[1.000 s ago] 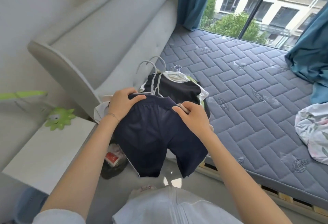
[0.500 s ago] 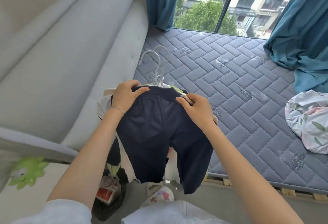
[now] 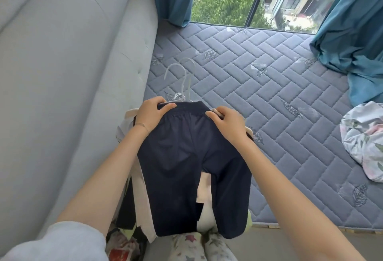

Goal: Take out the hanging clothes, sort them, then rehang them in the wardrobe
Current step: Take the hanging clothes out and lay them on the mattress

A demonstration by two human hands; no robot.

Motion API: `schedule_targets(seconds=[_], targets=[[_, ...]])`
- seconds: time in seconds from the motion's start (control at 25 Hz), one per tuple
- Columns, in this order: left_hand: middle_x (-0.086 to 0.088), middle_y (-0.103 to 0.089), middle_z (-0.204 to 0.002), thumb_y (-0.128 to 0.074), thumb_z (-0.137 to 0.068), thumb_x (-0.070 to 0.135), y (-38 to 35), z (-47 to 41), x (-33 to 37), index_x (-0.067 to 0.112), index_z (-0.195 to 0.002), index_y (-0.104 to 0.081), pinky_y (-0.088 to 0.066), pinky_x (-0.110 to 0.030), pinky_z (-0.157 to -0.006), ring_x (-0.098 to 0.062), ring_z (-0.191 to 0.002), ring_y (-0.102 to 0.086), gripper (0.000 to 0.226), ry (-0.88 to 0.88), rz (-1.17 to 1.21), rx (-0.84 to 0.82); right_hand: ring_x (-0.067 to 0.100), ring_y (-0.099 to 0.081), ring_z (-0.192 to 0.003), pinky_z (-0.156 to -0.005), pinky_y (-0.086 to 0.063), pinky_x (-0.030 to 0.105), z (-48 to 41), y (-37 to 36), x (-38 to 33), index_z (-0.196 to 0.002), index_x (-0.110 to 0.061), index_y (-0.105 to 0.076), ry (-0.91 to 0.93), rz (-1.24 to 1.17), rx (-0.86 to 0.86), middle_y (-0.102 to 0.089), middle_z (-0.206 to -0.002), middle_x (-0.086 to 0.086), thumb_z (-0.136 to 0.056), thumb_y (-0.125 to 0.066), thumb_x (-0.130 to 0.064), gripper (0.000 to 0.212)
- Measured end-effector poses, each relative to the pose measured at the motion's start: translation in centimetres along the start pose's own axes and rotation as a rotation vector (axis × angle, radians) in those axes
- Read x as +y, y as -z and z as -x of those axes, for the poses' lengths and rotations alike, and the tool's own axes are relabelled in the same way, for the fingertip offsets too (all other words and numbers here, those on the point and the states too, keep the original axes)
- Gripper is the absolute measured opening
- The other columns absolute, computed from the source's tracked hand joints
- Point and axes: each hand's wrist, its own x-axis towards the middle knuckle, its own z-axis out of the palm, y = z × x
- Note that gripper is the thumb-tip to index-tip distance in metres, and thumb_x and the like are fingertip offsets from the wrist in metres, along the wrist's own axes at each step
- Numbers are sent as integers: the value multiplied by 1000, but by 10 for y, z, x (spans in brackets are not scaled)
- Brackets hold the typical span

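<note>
Dark navy shorts [image 3: 186, 167] hang in front of me, on top of a bundle of other clothes on white hangers [image 3: 182, 82] whose hooks stick up beyond the waistband. My left hand [image 3: 152, 115] grips the left end of the waistband. At the right end my right hand [image 3: 227, 124] is closed on the waistband together with a hanger end. Cream and black garments [image 3: 143, 204] show under the shorts, mostly hidden. The bundle is held over the near corner of the mattress.
A grey-blue quilted mattress [image 3: 269, 105] fills the right side, with a floral cloth [image 3: 364, 142] at its right edge. A grey padded headboard [image 3: 72, 74] stands on the left. Teal curtains [image 3: 352, 33] frame the window. A red-and-white bag [image 3: 120, 248] lies on the floor by my slippers.
The view has swung right and closer to the bed; the white side table and green toy have left the frame. Both hands keep their grip, with the bundle hanging lower off the mattress.
</note>
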Motion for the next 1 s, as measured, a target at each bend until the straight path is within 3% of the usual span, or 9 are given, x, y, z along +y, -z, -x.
schedule_targets(seconds=[0.12,0.24,0.44,0.56,0.68,0.8,0.88,1.0], targets=[[4,-52,-61,-60,-85,57,-45,-46,-44,18,-65,-49,-39,-37,-67,-23,-68,-49,45,52,-39,-43,17,-45,-61,-57,-32,35,-52,-47,43,-62,-20,-36,-54,-21,-79,-47,-58,-4,-95,-55,-45,45],[0,-52,-66,-58,-89,53,-94,-83,-85,8,-74,-55,-39,-39,-74,-24,-78,-46,47,91,-114,-56,20,-45,-64,-60,-34,37,-97,-99,90,-66,-15,-39,-89,-40,-81,-46,-59,-3,-95,-55,-43,43],[-9,-67,-98,-57,-90,52,-164,-126,-167,12,-96,-66,-40,-41,-84,-32,-97,-57,41,77,-248,-13,19,-48,-64,-62,-40,39,-156,-183,152,-66,-16,-42,-119,-15,-130,-49,-61,-4,-95,-55,-41,40],[-12,-64,-96,-55,-91,52,-190,-144,-208,12,-89,-60,-41,-45,-86,-33,-98,-55,40,93,-310,-7,23,-52,-66,-65,-41,40,-179,-216,170,-68,-11,-47,-140,11,-115,-56,-66,3,-94,-57,-40,39],[-11,-63,-102,-57,-91,46,-200,-150,-223,12,-99,-61,-39,-45,-91,-31,-103,-53,36,74,-317,-6,26,-54,-70,-66,-41,41,-189,-233,177,-70,-11,-47,-175,50,-102,-58,-69,5,-93,-57,-38,37],[-8,-62,-114,-60,-92,36,-195,-144,-228,12,-113,-60,-41,-44,-95,-29,-109,-55,33,50,-261,8,27,-62,-90,-81,-49,42,-188,-236,174,-94,-10,-65,-193,87,-124,-69,-94,6,-93,-57,-32,24],[-7,-62,-122,-59,-92,29,-183,-133,-226,13,-122,-58,-42,-46,-96,-30,-113,-56,34,5,-234,26,25,-61,-108,-93,-48,40,-181,-228,162,-119,-12,-64,-141,92,-114,-68,-116,6,-91,-60,-22,30],[-3,-60,-129,-54,-93,21,-152,-101,-212,18,-130,-57,-45,-46,-98,-26,-120,-55,37,-86,-206,105,22,-53,-118,-99,-40,31,-156,-205,125,-130,-12,-58,20,51,-128,-62,-126,6,-87,-59,-6,44]])
